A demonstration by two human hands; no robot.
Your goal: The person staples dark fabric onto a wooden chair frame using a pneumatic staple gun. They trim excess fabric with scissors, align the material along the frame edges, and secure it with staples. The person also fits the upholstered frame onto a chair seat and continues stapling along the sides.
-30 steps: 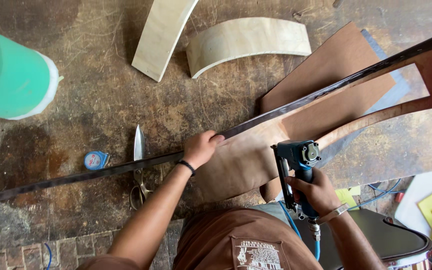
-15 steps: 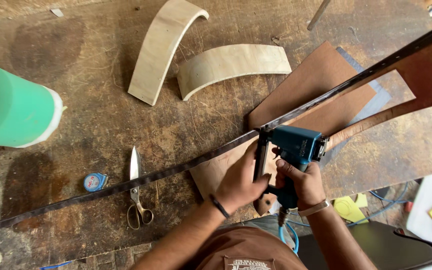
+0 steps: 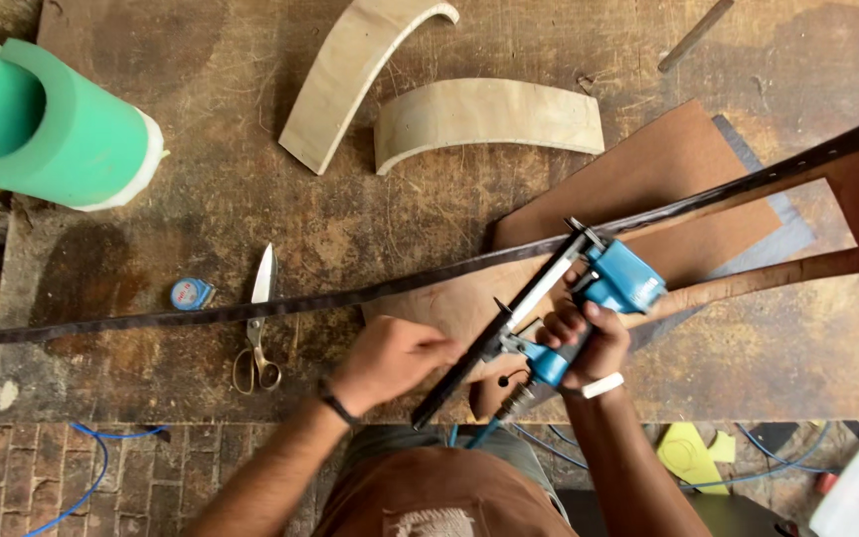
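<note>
My right hand (image 3: pixel 583 343) grips a blue pneumatic staple gun (image 3: pixel 620 280), its long black magazine slanting down to the left and its nose resting on a long dark strip (image 3: pixel 280 303) that crosses the workbench. My left hand (image 3: pixel 390 360) lies flat on a brown leather sheet (image 3: pixel 648 184) just below the strip, beside the gun's magazine. The strip runs from the bench's left edge up to the right, over the leather piece.
Scissors (image 3: pixel 257 328) and a small blue tape measure (image 3: pixel 191 293) lie left of my hands. A green foam cylinder (image 3: pixel 47 129) stands at far left. Two curved plywood pieces (image 3: pixel 484 114) rest at the back. Blue hose trails on the brick floor (image 3: pixel 42 467).
The staple gun has tilted so its magazine now slants down-left, with the nose still on the strip. My left hand has slid left and lower, onto the leather near the bench edge.
</note>
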